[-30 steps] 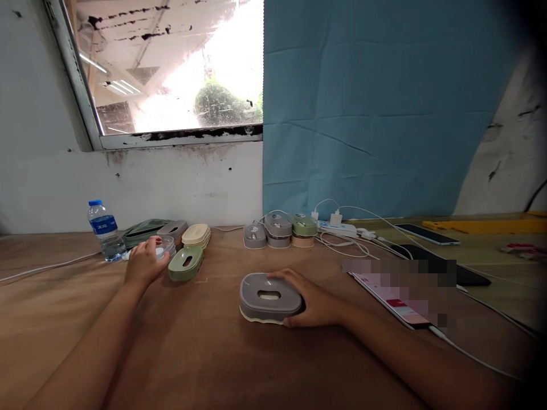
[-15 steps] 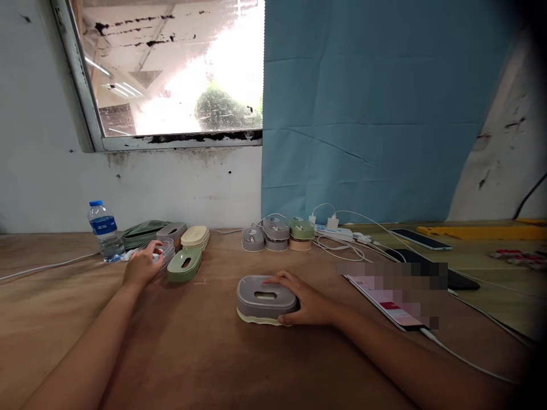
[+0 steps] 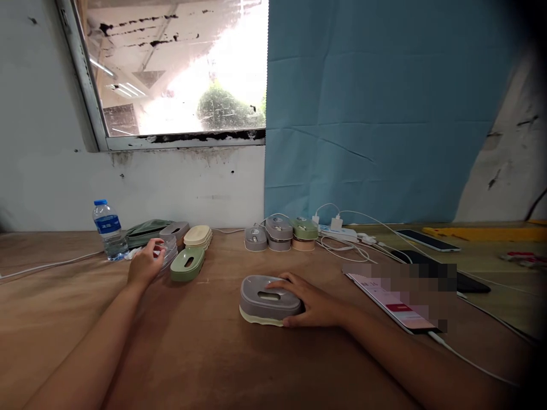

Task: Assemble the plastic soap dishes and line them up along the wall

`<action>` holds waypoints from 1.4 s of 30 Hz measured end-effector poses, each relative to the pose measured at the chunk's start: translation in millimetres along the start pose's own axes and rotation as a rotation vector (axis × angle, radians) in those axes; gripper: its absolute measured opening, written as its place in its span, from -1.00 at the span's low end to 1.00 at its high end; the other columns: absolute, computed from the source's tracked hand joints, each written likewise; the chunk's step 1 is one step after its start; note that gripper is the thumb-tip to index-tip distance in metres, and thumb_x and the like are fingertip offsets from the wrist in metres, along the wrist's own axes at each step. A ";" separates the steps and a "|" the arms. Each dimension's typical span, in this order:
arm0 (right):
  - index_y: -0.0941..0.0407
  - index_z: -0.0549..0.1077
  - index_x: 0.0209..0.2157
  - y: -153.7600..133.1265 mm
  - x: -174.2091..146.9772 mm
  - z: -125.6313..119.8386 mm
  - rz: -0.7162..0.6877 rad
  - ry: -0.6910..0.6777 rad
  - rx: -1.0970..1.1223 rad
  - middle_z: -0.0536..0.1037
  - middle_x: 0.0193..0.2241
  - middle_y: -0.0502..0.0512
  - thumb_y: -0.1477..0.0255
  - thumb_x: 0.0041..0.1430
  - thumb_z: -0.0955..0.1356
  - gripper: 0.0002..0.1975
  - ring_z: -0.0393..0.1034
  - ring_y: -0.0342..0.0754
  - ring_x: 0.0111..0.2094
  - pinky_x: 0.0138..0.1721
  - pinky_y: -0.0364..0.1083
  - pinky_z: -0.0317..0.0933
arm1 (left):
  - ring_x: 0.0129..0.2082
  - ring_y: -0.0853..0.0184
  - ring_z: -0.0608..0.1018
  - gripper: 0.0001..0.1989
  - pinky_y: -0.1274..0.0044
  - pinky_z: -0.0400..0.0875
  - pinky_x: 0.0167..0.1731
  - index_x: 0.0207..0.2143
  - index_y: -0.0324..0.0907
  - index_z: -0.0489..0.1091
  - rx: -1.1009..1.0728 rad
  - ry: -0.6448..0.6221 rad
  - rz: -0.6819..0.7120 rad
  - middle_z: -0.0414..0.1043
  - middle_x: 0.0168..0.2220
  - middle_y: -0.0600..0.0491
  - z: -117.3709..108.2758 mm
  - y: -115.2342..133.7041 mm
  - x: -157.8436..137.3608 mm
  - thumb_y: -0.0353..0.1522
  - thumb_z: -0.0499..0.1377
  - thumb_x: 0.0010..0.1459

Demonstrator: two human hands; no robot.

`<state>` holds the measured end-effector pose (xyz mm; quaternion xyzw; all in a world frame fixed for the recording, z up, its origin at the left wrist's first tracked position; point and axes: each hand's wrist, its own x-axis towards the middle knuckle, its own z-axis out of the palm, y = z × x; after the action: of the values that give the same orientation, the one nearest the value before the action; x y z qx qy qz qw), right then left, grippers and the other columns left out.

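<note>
A grey oval box cover (image 3: 256,304) with a slot in its top sits on the brown tabletop, a wavy pale-yellow rim (image 3: 260,320) under it. My right hand (image 3: 310,304) grips its right end, fingers over the top and thumb at the lower side. Farther left, my left hand (image 3: 146,263) is closed on the edge of a stack of clear plastic trays (image 3: 169,250); its fingertips are partly hidden. Right beside that stack stand a green slotted cover (image 3: 188,265), several cream oval lids (image 3: 198,235) and a grey slotted cover (image 3: 175,230).
A water bottle (image 3: 109,230) and a dark green pouch (image 3: 147,232) stand back left. Several closed grey and green boxes (image 3: 280,229) line the wall near a power strip (image 3: 337,232). On the right lie a lit phone (image 3: 384,296), another phone (image 3: 429,240) and white cables.
The whole view has shifted slightly, so everything appears a little farther right. Both hands keep nearly the same places at the grey cover and the clear trays.
</note>
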<state>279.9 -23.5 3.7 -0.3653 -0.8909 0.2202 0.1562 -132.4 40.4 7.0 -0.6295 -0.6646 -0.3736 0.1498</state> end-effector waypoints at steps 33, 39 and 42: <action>0.09 0.22 0.03 -40.5 3.8 18.7 -0.256 0.015 -0.365 0.32 -0.04 0.16 0.30 0.08 0.24 -0.55 0.15 0.07 -0.01 0.03 0.06 0.02 | -0.27 0.25 0.53 -0.75 0.32 0.39 -0.16 -0.40 -0.15 0.10 -1.833 -0.314 -0.562 0.41 -0.34 0.13 21.5 127.5 -59.5 -0.43 0.18 -0.05; 0.08 0.12 0.08 -40.3 0.6 16.3 -0.212 0.234 -0.249 0.20 0.04 0.19 0.32 0.01 0.28 -0.44 0.07 0.09 0.05 0.05 0.06 0.00 | -0.24 0.31 0.52 -0.80 0.38 0.37 -0.13 -0.37 -0.11 0.12 -1.904 -0.394 -0.538 0.41 -0.34 0.18 14.8 128.4 -60.3 -0.43 0.15 -0.01; 0.06 0.03 0.10 -40.1 -0.1 21.2 -0.163 0.403 -0.120 0.18 0.04 0.18 0.37 0.02 0.28 -0.41 0.10 0.07 0.03 0.02 0.04 0.06 | -0.20 0.33 0.50 -0.77 0.40 0.33 -0.10 -0.33 -0.08 0.13 -1.955 -0.501 -0.478 0.40 -0.37 0.22 2.4 136.3 -63.7 -0.44 0.15 0.00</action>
<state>247.3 -55.0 5.9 -0.3372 -0.8798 0.0759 0.3263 7.9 -13.8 4.7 -0.3878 -0.1912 -0.6283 -0.6468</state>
